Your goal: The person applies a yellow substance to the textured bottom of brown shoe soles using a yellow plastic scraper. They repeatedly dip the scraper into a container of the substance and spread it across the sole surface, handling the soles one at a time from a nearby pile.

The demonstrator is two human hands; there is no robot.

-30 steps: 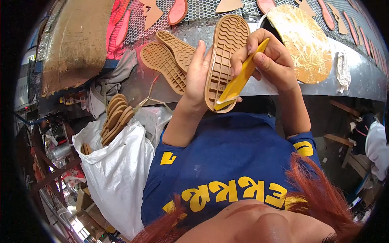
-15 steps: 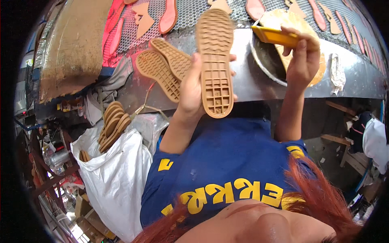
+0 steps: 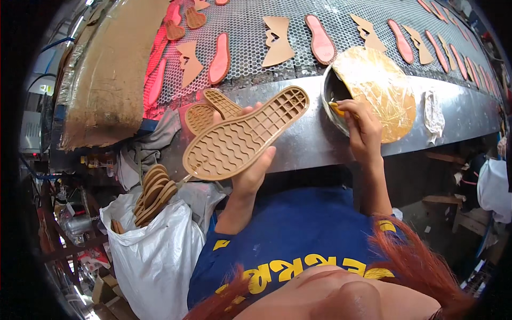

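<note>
A tan shoe sole (image 3: 242, 136) lies slantwise across my left hand (image 3: 252, 173), tread side up. My thumb grips its near edge and my fingertips show along the far edge. My right hand (image 3: 364, 128) is closed around a flat yellow brush (image 3: 337, 109), mostly hidden by the fingers and the pot's opening. It is at the mouth of a round metal pot (image 3: 326, 101), whose right part is under a tan board cover (image 3: 381, 88) with stringy, dried smears. Behind the held sole, two more tan soles (image 3: 221, 104) lie on the metal ledge.
A mesh conveyor (image 3: 240, 32) beyond the ledge carries pink insoles (image 3: 322, 40) and tan cut-out pieces (image 3: 277, 42). A white sack (image 3: 154, 256) with stacked soles (image 3: 154, 194) stands at lower left. A crumpled white wrapper (image 3: 433, 114) lies on the ledge at right.
The sole in my left hand has swung from upright to slanting, its grid end now to the upper right. My right hand has lowered the brush to the pot. The view has shifted.
</note>
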